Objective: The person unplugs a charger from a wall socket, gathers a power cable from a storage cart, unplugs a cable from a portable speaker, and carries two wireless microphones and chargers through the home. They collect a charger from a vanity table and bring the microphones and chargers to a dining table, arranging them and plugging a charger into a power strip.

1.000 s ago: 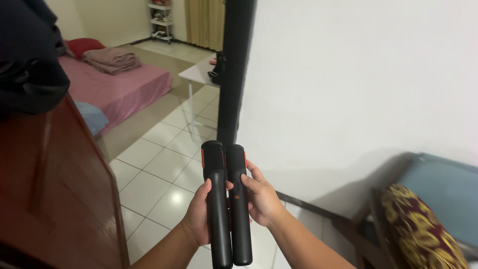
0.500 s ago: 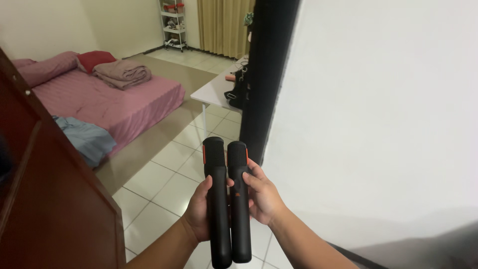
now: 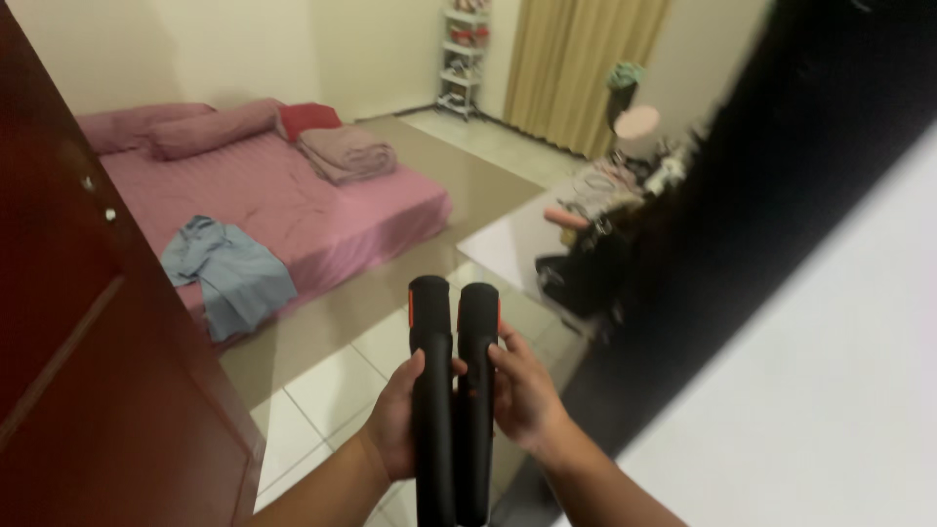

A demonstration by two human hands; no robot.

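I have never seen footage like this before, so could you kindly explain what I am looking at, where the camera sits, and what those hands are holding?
The camera is worn on a person's head and looks down, so the two bare arms rising from the bottom edge are that person's own. The left hand grips one black microphone, and the right hand grips a second black microphone; the two stand upright, side by side, each with a small orange mark near the top. Beyond them is a bedroom: a pink bed with a blue garment lying on it, a tiled floor, a dark wooden door at left and a white wall at right.
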